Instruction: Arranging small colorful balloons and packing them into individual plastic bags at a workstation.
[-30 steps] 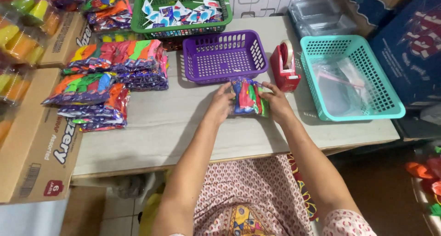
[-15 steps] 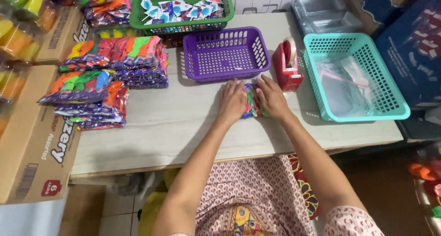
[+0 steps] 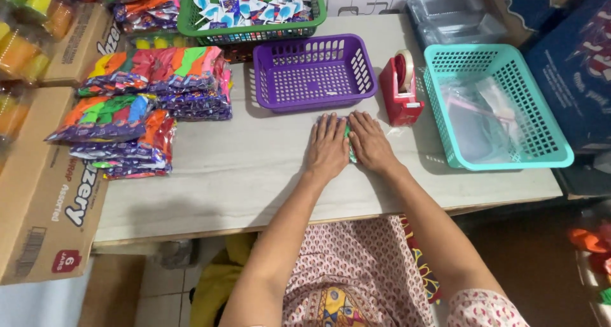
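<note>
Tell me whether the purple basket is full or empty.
Empty: the purple basket shows only its bare perforated floor. The left hand and right hand press a small packet flat on the table in front of it.

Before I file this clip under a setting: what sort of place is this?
Probably a small home packing spot for party goods. Stacked packets of coloured balloons lie on the table, with sorting baskets such as the purple basket, and a red tape dispenser beside the hands.

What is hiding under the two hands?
A small colourful packet lies flat under the left hand and right hand. Only a green sliver shows between them; the rest is covered.
</note>
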